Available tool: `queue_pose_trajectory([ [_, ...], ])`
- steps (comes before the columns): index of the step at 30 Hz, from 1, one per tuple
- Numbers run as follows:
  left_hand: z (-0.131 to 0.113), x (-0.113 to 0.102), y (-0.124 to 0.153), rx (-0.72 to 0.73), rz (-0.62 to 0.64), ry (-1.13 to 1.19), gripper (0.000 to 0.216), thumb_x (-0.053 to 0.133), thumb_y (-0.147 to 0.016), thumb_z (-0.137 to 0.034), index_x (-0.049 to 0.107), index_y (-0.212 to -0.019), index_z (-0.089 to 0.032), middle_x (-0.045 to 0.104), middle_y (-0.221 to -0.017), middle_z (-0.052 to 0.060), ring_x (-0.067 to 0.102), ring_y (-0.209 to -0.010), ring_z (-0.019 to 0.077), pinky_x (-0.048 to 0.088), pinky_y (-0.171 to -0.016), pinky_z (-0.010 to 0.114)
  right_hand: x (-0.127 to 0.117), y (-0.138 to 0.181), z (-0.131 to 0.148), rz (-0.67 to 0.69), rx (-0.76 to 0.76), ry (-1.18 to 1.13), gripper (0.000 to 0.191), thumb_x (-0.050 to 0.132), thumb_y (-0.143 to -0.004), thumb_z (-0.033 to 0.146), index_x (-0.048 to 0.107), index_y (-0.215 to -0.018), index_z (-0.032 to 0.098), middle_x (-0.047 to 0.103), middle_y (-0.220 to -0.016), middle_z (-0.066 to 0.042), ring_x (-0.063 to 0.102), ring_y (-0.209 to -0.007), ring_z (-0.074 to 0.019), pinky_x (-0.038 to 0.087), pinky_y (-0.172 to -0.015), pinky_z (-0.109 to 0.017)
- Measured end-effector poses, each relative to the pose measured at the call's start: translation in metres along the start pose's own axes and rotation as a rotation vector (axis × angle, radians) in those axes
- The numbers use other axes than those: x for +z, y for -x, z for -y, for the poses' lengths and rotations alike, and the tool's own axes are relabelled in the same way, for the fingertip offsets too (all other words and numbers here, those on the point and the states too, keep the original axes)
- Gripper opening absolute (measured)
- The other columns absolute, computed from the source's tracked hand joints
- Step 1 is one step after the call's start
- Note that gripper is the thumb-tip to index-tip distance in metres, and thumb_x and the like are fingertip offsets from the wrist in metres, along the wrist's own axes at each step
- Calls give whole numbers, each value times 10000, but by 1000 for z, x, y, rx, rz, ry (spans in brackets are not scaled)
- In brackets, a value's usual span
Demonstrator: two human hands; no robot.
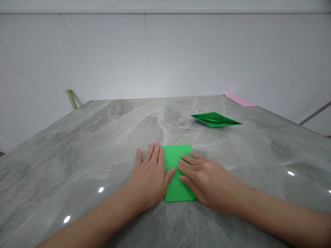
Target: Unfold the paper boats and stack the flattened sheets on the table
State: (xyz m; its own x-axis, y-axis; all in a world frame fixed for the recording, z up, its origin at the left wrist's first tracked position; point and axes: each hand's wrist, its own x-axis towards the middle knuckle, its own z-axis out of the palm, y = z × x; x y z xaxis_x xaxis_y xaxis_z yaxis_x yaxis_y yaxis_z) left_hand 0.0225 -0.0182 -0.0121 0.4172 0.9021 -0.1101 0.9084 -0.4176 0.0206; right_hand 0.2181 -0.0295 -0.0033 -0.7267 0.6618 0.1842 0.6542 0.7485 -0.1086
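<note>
A bright green sheet of paper (178, 191), shaped as an upright rectangle, lies flat on the grey marbled table (124, 127) in front of me. My left hand (150, 175) rests palm down along its left edge, fingers stretched out and the thumb lying on the paper. From the right, my right hand (201, 175) lies with straight fingers over the paper's right half and covers much of that edge. Farther back to the right sits a folded darker green paper piece (216, 120), a long diamond with pointed ends, touched by neither hand.
At the table's far right corner lies a pink sheet of paper (240, 100). A light green strip-like object (71, 99) stands out beyond the far left edge. A white panelled wall (176, 55) rises behind the table.
</note>
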Motion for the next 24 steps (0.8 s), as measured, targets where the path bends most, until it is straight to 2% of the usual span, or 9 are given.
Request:
queue_pose_trajectory([
  [3,6,-1,-1,53,19,7,676,240,-1019,-454,266,-1539,-23,142,-1617,240,119,-1502,401,165,-1140,710,-5,1,3,4,-1,-39,269,489,-962,222,739,-965,124,767,-970,-131,721,-970,-289,494,-1040,-535],
  [6,11,-2,-1,97,26,15,642,246,-1019,-419,281,-1541,-49,149,-1617,250,107,-1496,418,169,-1125,725,-2,0,-2,-61,-16,-54,252,493,-945,166,743,-968,139,773,-957,-111,719,-988,-274,493,-1051,-505],
  [9,14,-2,-1,122,27,28,631,258,-1019,-414,274,-1549,-71,138,-1615,271,87,-1490,434,167,-1120,726,7,-3,-14,-100,-14,-39,302,477,-936,119,712,-1126,114,749,-1129,-136,656,-1159,-312,473,-1070,-539],
  [12,16,-4,-1,156,51,69,634,283,-1019,-440,241,-1568,-125,100,-1620,274,37,-1484,442,174,-1120,719,13,-4,-24,-103,8,-24,392,467,-944,132,618,-1303,92,662,-1314,-149,452,-1378,-374,430,-1089,-613],
  [14,18,-5,0,191,72,94,632,308,-1017,-448,218,-1577,-171,74,-1633,244,-3,-1483,440,169,-1120,720,14,-3,-26,-88,19,-16,419,453,-949,135,583,-1345,88,634,-1355,-144,366,-1425,-397,411,-1093,-638],
  [16,19,-6,0,229,81,108,621,339,-1012,-432,220,-1578,-204,36,-1650,192,-33,-1482,438,165,-1126,718,14,-2,-25,-67,25,-4,422,440,-955,138,577,-1350,80,629,-1361,-149,363,-1423,-407,402,-1098,-644],
  [20,16,0,0,302,34,91,587,331,-1002,-282,220,-1576,-222,-36,-1668,61,-89,-1489,411,175,-1142,708,13,-2,-23,-27,56,8,423,431,-966,168,571,-1354,75,592,-1403,-160,353,-1425,-417,380,-1116,-635],
  [24,6,5,1,370,20,35,624,274,-975,-174,147,-1586,-194,54,-1665,22,-69,-1507,382,166,-1136,730,7,-2,-24,39,106,-9,448,429,-974,201,533,-1387,59,566,-1429,-169,316,-1446,-411,357,-1130,-624],
])
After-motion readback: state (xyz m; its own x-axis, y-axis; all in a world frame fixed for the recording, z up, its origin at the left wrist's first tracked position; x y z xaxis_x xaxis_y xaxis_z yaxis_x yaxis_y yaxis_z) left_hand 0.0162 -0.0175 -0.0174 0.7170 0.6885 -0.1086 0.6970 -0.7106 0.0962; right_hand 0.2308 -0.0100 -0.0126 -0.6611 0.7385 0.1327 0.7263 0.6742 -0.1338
